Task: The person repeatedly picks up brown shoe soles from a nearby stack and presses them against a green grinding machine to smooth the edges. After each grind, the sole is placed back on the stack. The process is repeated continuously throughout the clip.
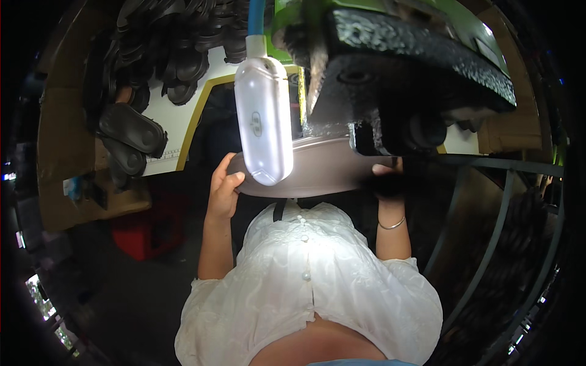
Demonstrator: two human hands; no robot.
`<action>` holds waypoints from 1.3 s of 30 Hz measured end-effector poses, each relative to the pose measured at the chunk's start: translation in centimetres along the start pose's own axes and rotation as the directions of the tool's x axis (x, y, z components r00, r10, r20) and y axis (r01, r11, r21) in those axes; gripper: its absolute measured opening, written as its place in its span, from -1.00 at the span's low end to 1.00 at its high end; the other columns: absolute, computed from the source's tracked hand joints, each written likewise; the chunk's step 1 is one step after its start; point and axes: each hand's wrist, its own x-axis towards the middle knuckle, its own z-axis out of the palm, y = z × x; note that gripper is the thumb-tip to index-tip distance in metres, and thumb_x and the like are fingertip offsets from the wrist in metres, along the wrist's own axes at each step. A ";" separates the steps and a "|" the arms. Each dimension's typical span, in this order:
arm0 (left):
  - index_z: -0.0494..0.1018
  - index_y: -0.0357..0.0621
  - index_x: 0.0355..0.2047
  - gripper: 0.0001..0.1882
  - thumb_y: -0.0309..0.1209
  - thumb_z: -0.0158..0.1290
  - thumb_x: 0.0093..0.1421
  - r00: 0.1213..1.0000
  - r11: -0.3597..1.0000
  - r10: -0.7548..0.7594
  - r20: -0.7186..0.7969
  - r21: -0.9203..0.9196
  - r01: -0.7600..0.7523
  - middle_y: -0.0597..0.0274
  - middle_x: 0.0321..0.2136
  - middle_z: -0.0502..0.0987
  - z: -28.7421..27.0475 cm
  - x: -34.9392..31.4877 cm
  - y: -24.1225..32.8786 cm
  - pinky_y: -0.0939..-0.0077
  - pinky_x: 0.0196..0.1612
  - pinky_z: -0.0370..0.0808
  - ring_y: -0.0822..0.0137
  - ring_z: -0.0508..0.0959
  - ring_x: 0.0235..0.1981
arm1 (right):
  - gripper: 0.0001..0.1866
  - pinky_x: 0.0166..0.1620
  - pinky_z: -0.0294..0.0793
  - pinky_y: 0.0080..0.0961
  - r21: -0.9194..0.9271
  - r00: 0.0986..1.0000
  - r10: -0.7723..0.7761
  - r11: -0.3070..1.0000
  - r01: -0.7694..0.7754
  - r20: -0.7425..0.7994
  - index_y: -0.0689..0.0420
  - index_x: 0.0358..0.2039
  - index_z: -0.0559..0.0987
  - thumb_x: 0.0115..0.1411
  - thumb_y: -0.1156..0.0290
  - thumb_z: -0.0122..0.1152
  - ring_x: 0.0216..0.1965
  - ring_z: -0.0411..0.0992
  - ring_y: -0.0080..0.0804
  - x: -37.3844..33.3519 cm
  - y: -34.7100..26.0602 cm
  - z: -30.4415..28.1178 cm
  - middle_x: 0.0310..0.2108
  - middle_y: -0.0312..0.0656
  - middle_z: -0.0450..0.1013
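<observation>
Between my two hands is a wide, shallow grey-brown piece with a curved rim [332, 165]; its exact kind I cannot make out. My left hand [224, 189] grips its left end, thumb on the near side. At the right end my right hand [389, 177], below a bangle, is closed on it, partly in shadow. The far edge of the piece lies under the black head of a green machine [421, 67], close to its dark lower part; whether they touch is hidden. A white oblong lamp [264, 122] on a blue neck blocks part of the piece.
Dark, rounded handle-like parts [134, 128] are heaped on the left of the white, yellow-edged worktop [174, 125], beside cardboard [64, 122]. A red stool [146, 235] stands low at left. To the right, a metal rack [500, 213] borders the space.
</observation>
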 end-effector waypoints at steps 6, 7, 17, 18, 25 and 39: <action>0.31 -0.32 -0.14 -0.60 -0.62 -0.21 -0.07 0.978 0.968 -0.209 0.019 0.149 0.204 0.25 -0.30 0.45 -4.0 -0.7 -3.9 0.67 -0.21 0.37 0.48 0.45 -0.29 | -0.56 -0.10 0.29 -0.62 -0.458 0.975 -0.005 0.882 0.110 0.224 0.30 -0.15 0.38 -0.13 0.55 0.15 -0.25 0.35 -0.54 2.5 -0.7 6.0 -0.30 -0.22 0.39; 0.32 -0.33 -0.12 -0.58 -0.64 -0.21 -0.07 0.971 0.954 -0.237 0.039 0.199 0.225 0.24 -0.27 0.46 -3.9 -0.6 -4.7 0.66 -0.19 0.37 0.46 0.45 -0.27 | -0.58 -0.11 0.28 -0.62 -0.520 0.972 0.032 0.849 0.097 0.234 0.29 -0.17 0.39 -0.12 0.54 0.16 -0.27 0.34 -0.55 2.9 -0.7 6.2 -0.32 -0.24 0.39; 0.37 -0.31 -0.17 -0.61 -0.40 0.14 0.00 0.952 0.852 0.223 0.209 0.433 -0.294 0.12 -0.28 0.48 7.5 1.5 -4.4 0.51 -0.18 0.40 0.39 0.47 -0.26 | -0.70 -0.29 0.38 -0.69 -0.593 0.908 0.083 0.781 0.197 0.411 0.27 -0.29 0.49 -0.11 0.58 0.26 -0.34 0.38 -0.63 5.4 0.0 8.5 -0.36 -0.28 0.45; 0.39 -0.31 -0.20 -0.65 -0.41 0.13 0.01 0.964 0.877 0.165 0.209 0.416 -0.240 0.15 -0.32 0.49 8.4 2.0 -3.0 0.55 -0.21 0.40 0.42 0.47 -0.29 | -0.70 -0.28 0.39 -0.68 -0.604 0.906 0.037 0.756 0.251 0.423 0.27 -0.29 0.49 -0.11 0.57 0.26 -0.34 0.38 -0.62 5.1 -0.3 8.4 -0.36 -0.28 0.45; 0.41 -0.27 -0.26 -0.72 -0.28 -0.01 0.15 0.975 0.901 0.088 0.204 0.400 -0.165 0.20 -0.37 0.48 10.1 2.4 -0.9 0.62 -0.24 0.38 0.49 0.45 -0.34 | -0.47 -0.15 0.38 -0.50 -0.810 0.797 0.554 0.567 -0.151 0.240 0.31 -0.14 0.43 -0.13 0.32 0.33 -0.30 0.39 -0.47 0.7 -2.2 1.5 -0.36 -0.20 0.46; 0.34 -0.28 -0.16 -0.76 -0.45 -0.07 0.17 0.994 0.981 0.104 0.032 0.161 -0.108 0.26 -0.27 0.42 5.8 0.6 -2.7 0.57 -0.13 0.32 0.47 0.39 -0.24 | -0.60 -0.09 0.33 -0.41 0.084 0.960 -0.147 0.982 0.171 -0.239 0.28 -0.18 0.39 0.00 0.30 -0.05 -0.21 0.38 -0.24 3.6 -4.4 -0.4 -0.26 -0.04 0.40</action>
